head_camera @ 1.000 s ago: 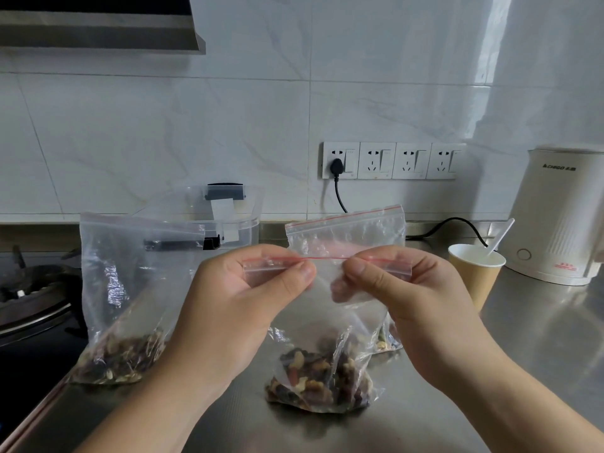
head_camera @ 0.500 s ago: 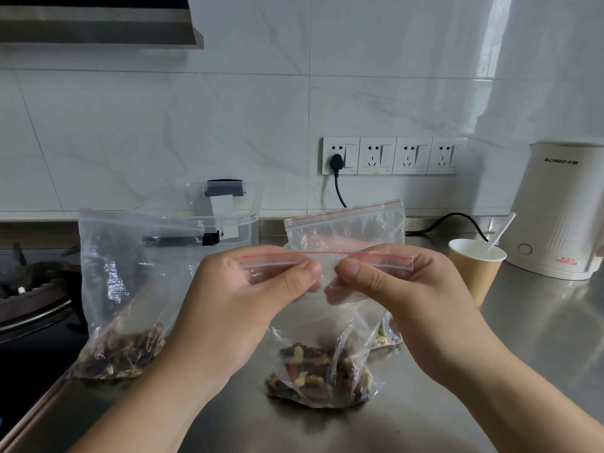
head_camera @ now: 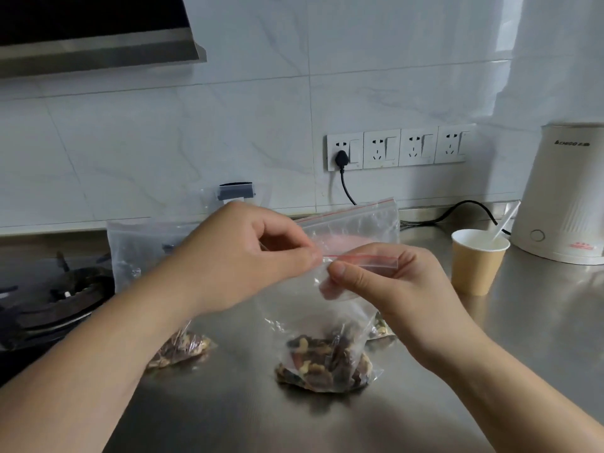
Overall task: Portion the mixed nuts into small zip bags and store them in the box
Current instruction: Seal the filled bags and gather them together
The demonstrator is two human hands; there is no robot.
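Since the earlier frame the left hand (head_camera: 261, 256) and right hand (head_camera: 385, 286), both pinched on the zip bag (head_camera: 327, 322) seal, have been drawn together at 12 o'clock; sealing is judged nearly done, boxing left.

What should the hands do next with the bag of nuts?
Probably run the pinching fingers along the red zip strip to seal it. Both the left hand and right hand pinch the bag top, nuts already sitting inside.
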